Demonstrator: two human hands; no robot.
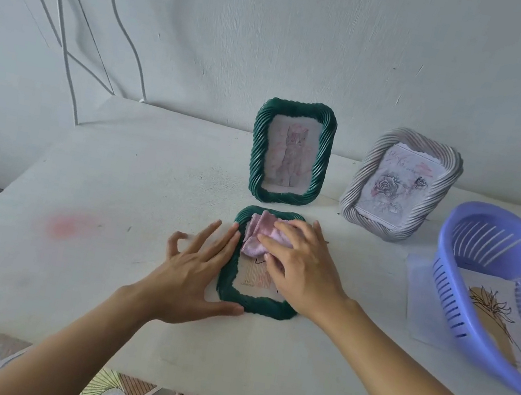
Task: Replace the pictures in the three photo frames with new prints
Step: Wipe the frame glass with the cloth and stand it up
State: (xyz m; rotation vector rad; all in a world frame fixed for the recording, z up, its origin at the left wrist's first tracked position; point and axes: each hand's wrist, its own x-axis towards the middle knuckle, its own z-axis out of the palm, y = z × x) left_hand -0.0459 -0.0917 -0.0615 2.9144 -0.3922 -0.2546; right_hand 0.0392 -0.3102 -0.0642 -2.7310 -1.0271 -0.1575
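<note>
A dark green twisted-rim photo frame (235, 295) lies flat, face up, near the middle of the white table (105, 239). My right hand (304, 267) presses a crumpled pink cloth (259, 235) onto its glass, hiding most of the picture. My left hand (193, 272) lies flat with fingers spread against the frame's left edge. Behind it a second green frame (291, 154) stands upright with a pale pink print. To its right a grey twisted frame (400, 183) leans back, showing a rose drawing.
A purple slotted plastic basket (465, 292) sits tilted at the right edge, with a print of a line-drawn plant (490, 307) on paper under and inside it. White cables hang on the wall at left. A pink stain marks the table at left. Bare feet show below the table's front edge.
</note>
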